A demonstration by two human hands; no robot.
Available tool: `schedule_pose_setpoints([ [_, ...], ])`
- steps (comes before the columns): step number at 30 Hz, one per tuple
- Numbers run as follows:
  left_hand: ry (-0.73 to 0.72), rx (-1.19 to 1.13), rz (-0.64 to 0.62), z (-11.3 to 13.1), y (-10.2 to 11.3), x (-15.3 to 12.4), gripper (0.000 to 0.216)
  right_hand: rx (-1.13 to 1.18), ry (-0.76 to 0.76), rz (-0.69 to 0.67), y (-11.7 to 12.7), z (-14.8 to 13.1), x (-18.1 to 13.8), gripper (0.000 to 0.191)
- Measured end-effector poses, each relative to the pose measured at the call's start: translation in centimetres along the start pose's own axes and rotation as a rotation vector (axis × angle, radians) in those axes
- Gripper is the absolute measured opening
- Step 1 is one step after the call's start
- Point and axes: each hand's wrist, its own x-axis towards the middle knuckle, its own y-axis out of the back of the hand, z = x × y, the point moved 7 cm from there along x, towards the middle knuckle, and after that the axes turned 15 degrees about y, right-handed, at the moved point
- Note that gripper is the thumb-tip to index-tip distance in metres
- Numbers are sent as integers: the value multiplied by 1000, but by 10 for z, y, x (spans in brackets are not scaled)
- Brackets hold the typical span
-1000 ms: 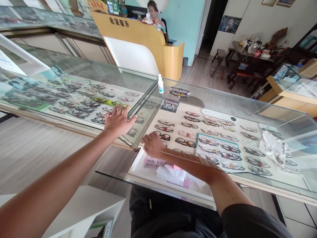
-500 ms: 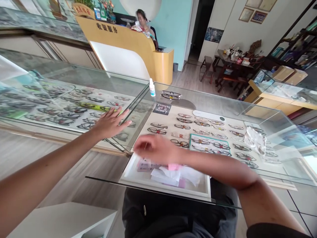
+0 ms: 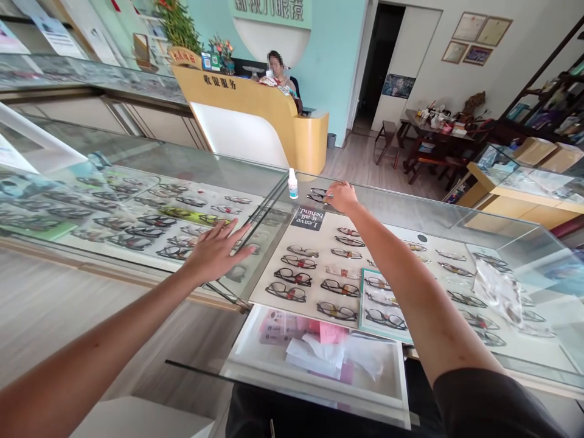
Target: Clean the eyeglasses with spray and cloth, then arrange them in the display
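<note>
My left hand (image 3: 222, 250) lies flat on the glass countertop of the left showcase, fingers spread, beside the joint between the two cases. My right hand (image 3: 343, 196) is stretched to the far side of the right showcase. Its fingers are bent round the right end of dark-framed eyeglasses (image 3: 316, 195) lying on the glass, partly hidden by the hand. A small white spray bottle (image 3: 292, 184) stands upright just left of them. Under the glass, rows of eyeglasses (image 3: 340, 287) lie on a pale surface, with a black printed card (image 3: 308, 219) near the back.
Nearest me, an open white drawer (image 3: 241, 353) holds pink packets and white tissues (image 3: 314, 358). A clear plastic bag (image 3: 497, 291) is at the right. Beyond the cases, a person (image 3: 279, 72) sits behind a yellow counter (image 3: 255, 100); a wooden table and stools stand further right.
My right hand has moved from above the drawer to the eyeglasses at the far side. My left hand stays spread on the glass. The view has tilted up slightly.
</note>
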Motion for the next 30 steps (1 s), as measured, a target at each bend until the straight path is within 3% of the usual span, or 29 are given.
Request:
schedule_pose_setpoints([
  [5, 6, -2, -14, 0, 1, -2, 93, -12, -15, -60, -19, 9, 24, 42],
  [8, 14, -10, -25, 0, 1, -2, 94, 11, -25, -99, -20, 13, 27, 27],
  [15, 12, -10, -28, -2, -1, 1, 92, 144, -26, -83, 14, -10, -8, 17],
  [18, 11, 2, -24, -1, 0, 1, 92, 282, 27, -40, 38, -42, -50, 26],
  [21, 2, 17, -5, 1, 2, 0, 91, 505, 129, -97, 55, -86, -113, 30],
  [23, -2, 19, 7, 2, 2, 0, 91, 958, 185, -260, 58, -125, -164, 22],
  [25, -7, 15, 16, 3, 3, 0, 92, 1192, 161, -465, 57, -156, -216, 17],
  [27, -13, 14, 18, 4, 3, 1, 92, 1280, 92, -584, 50, -177, -261, 12],
  [30, -8, 15, 12, 4, 2, 2, 92, 1224, 0, -618, 21, -189, -308, 12],
])
